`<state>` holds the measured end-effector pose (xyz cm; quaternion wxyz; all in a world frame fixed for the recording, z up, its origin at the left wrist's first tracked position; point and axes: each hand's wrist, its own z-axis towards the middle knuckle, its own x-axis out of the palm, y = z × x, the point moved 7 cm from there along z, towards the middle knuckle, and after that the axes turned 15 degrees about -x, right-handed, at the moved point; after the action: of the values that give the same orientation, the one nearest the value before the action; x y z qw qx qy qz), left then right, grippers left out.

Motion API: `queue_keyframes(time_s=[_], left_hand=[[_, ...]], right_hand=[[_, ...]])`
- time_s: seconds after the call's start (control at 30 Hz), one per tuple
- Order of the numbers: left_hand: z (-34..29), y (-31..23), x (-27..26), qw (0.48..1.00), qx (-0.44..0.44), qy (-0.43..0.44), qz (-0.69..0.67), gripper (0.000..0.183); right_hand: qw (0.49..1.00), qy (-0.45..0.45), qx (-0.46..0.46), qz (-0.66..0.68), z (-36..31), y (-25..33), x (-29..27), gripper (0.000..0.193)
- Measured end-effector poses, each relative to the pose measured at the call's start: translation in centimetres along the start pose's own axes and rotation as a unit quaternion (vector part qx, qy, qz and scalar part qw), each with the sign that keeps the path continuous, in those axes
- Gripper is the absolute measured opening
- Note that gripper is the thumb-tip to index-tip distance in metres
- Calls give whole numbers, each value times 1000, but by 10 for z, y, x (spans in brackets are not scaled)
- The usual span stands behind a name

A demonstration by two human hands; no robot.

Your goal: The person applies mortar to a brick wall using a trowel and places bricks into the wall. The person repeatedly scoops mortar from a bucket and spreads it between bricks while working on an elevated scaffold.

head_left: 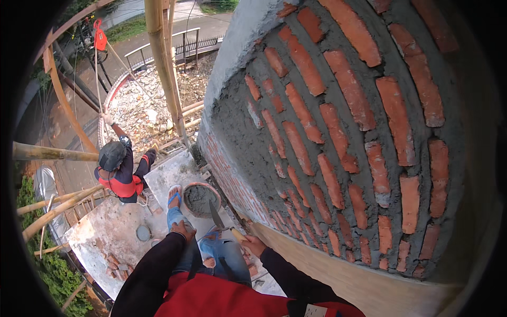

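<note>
**Pointed grey metal trowel (216,214) with a pale handle, beside a round brownish tub (196,215), close quarters up high**

Right side: tall wall of orange-red bricks and dark grey mortar (334,137) fills the view, closing off that flank; its far edge is smooth pale grey. Tan plank-like strip (338,267) along its foot.

Left side: co-worker in dark cap and red-and-black clothing (117,174), near the platform's edge, one raised hand (108,119) at the ropes below a red pulley block (99,37). Thick upright bamboo pole (158,58) cuts across the view of the pale rubble heap (145,108) beyond; more bamboo lies crosswise at far left.

Underfoot: pale, stained platform (95,230), carrying a small round grey container (143,232) and a pile of broken red brick pieces (117,267). Wearer's left foot, in a blue-strapped sandal (175,196), stands just beside the tub.

Tub holds wet-looking, lumpy grey mortar (198,198). Trowel sits between tub and right hand (254,246), blade narrow and dull, overlapping the tub's near right edge in view; contact cannot be told. Right hand is wrapped around the handle. Left hand (183,230) rests by the left knee; cannot tell whether its fingers grip anything.
</note>
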<state>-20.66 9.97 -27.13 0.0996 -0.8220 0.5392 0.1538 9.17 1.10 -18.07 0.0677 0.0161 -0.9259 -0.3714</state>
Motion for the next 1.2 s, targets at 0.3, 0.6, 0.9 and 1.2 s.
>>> queue_keyframes(time_s=[0.3, 0.6, 0.9, 1.2], left_hand=[[-379, -268, -428, 509, 679, -437, -298, 49], [-644, -421, -575, 444, 641, -623, 60, 49], [-630, -453, -603, 561, 428, -660, 258, 49], [-626, -453, -609, 558, 486, -641, 205, 59]], right_hand=[[874, -198, -439, 66, -253, 360, 20, 44], [754, -375, -536, -57, -353, 602, 9, 45], [739, -450, -489, -111, -324, 714, -8, 53], [733, -462, -439, -238, -312, 734, 5, 56]])
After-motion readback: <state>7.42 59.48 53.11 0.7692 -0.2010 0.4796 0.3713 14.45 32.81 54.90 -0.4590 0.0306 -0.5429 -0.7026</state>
